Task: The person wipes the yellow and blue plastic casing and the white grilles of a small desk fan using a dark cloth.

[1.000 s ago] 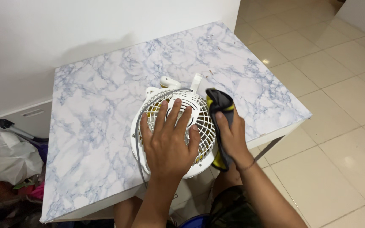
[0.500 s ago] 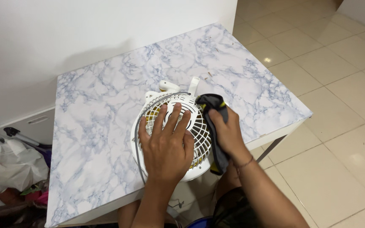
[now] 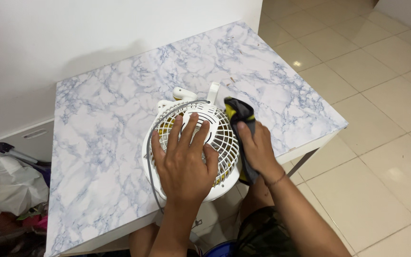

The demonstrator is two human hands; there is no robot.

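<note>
A small white fan [image 3: 222, 138] with a round grille and yellow blades lies face up on the marble-patterned table [image 3: 105, 133], near its front edge. My left hand [image 3: 184, 159] rests flat on the grille, fingers spread, pressing it down. My right hand [image 3: 258, 147] holds a dark grey and yellow cloth [image 3: 239, 113] against the fan's right rim. A grey cord [image 3: 149, 166] runs along the fan's left side and off the table edge.
A white wall stands behind the table. To the left sit a white plastic bag [image 3: 10, 183], a dark tool handle [image 3: 5, 148] and a white box. Beige floor tiles [image 3: 367, 95] spread to the right. My legs are under the table edge.
My right hand has slid the cloth along the fan's right rim, up and then slightly back down. The left hand has stayed on the grille. The view shifted a little.
</note>
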